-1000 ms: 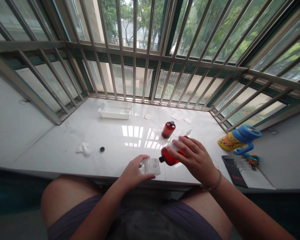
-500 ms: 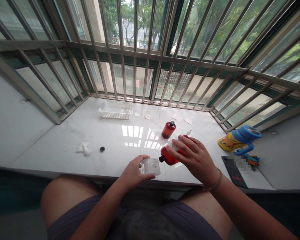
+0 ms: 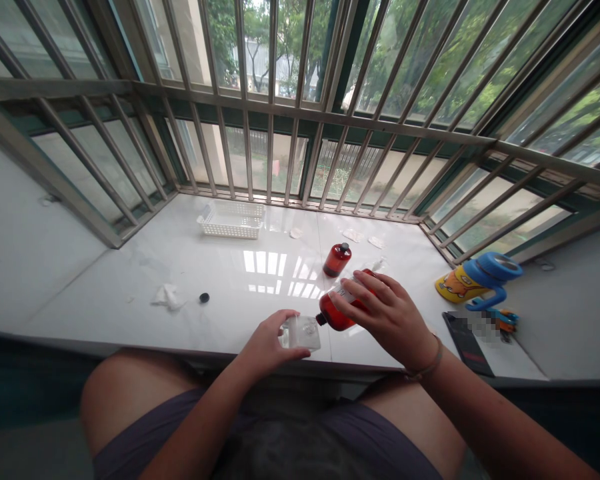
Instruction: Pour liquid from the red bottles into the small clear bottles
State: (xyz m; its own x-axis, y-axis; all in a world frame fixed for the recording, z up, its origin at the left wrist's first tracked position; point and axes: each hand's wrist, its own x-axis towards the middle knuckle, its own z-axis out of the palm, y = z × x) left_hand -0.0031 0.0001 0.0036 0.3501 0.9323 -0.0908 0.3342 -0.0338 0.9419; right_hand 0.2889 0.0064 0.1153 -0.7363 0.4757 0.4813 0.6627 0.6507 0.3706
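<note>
My right hand still holds the red bottle tipped at the clear container my left hand grips; pouring seems ongoing.

My left hand curves into a C-shaped grip, thumb on the side nearer my body, index finger opposite. My right hand grips with its back upward, fingers slightly parted and pointing left. My left forearm and right forearm slant inward above my parted thighs.
</note>
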